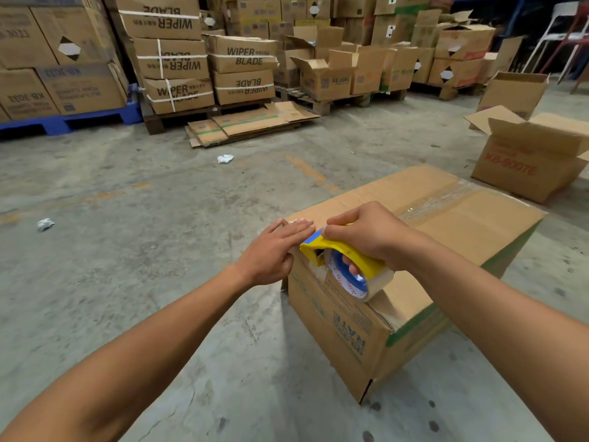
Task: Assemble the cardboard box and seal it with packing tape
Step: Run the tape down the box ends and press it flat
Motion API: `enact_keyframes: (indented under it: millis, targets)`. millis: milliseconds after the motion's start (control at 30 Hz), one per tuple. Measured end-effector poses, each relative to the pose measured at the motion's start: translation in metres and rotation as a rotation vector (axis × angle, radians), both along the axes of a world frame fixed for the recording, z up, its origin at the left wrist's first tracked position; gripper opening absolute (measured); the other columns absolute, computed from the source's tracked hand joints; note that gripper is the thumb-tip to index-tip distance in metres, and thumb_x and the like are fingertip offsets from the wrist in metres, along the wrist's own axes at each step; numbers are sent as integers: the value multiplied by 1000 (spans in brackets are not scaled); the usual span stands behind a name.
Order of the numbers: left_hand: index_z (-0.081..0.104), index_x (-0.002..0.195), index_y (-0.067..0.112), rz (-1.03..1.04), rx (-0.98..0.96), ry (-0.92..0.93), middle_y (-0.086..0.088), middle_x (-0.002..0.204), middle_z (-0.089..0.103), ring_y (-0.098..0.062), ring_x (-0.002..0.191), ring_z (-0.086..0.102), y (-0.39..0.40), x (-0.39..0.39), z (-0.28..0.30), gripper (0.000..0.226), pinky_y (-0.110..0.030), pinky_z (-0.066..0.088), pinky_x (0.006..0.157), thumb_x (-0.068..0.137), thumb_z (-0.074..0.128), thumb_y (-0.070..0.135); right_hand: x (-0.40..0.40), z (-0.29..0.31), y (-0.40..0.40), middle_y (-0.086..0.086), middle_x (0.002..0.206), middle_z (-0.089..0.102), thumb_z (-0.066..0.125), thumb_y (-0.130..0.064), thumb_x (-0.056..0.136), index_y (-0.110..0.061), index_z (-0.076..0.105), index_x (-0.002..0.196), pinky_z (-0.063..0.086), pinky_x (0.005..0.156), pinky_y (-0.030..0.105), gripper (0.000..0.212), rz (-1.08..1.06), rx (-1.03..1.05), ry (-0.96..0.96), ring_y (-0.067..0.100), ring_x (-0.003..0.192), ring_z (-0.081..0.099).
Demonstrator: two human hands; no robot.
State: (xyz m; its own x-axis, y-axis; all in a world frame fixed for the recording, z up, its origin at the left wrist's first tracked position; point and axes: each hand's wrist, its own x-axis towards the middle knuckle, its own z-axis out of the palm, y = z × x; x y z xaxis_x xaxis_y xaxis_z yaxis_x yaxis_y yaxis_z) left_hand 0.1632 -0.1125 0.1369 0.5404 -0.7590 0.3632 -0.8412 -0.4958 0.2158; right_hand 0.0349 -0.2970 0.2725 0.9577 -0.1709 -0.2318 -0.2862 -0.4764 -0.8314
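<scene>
**Q:** What is at the centre, and where does it sit?

**A:** A large brown cardboard box (pixel 424 250) stands on the grey concrete floor (pixel 159 250), directly under both hands. Its top flaps are folded shut, and a strip of clear packing tape (pixel 446 199) runs along the seam, stretching away beyond the right hand.

**Q:** What are the hands doing?

**A:** The right hand (pixel 366 237) is clamped around a yellow and blue plastic tape dispenser (pixel 341 250), with a finger hooked through the roll's core. The dispenser's nose rests at the box edge nearest the left hand, probably so the tape can be carried over the edge or cut. The left hand (pixel 274 250) lies flat, fingers together and holding nothing, pressing the box's corner just beside the dispenser, likely to smooth the tape end and steady the box.

**Q:** And further out?

**A:** Well beyond the right hand stands an open brown carton with red lettering (pixel 526 161). Far ahead of both hands lie flattened cardboard sheets (pixel 251 122) and stacked cartons on pallets (pixel 204 59).
</scene>
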Motion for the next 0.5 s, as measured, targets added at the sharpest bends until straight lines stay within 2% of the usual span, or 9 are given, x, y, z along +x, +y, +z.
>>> enact_keyframes:
  millis: [133,233,300,400,433,500]
  targets:
    - [32,153,26,8,134,4,6,159,31,-8,148,24,1,0,16,73,-48,7,123,83,45,9,2,1,2,8,66,66,72,-29,89,-21,71,114,54,52,31,26,27,-22,-10,25,42,62]
    - [21,157,23,0,201,-65,2,163,22,-11,150,19,4,-5,22,71,-48,8,123,89,40,15,7,-5,2,10,66,69,70,-30,89,-27,68,106,56,54,33,18,39,-35,-18,27,45,65]
    - [23,155,17,-35,198,-104,-3,161,26,-14,149,22,7,-14,21,74,-46,12,123,82,29,18,11,-10,0,13,76,72,71,-33,86,-21,71,112,61,60,39,28,42,-45,-22,30,52,67]
    - [29,154,17,-66,223,-76,-3,159,30,-16,148,24,7,-22,21,80,-41,11,123,74,22,21,14,-10,-2,18,95,75,73,-40,82,-18,70,119,62,75,48,43,41,-80,3,32,69,69]
    - [30,153,19,-61,212,-55,-1,159,30,-16,148,25,7,-21,21,81,-40,11,123,73,22,21,15,-8,-3,18,93,75,73,-39,83,-17,70,119,62,74,47,42,48,-71,11,32,69,69]
    - [33,152,20,-52,165,-37,1,157,34,-16,146,30,8,-17,19,80,-41,14,122,72,24,18,18,-4,-4,16,78,74,71,-33,87,-18,72,111,61,62,37,28,79,-48,33,29,57,68]
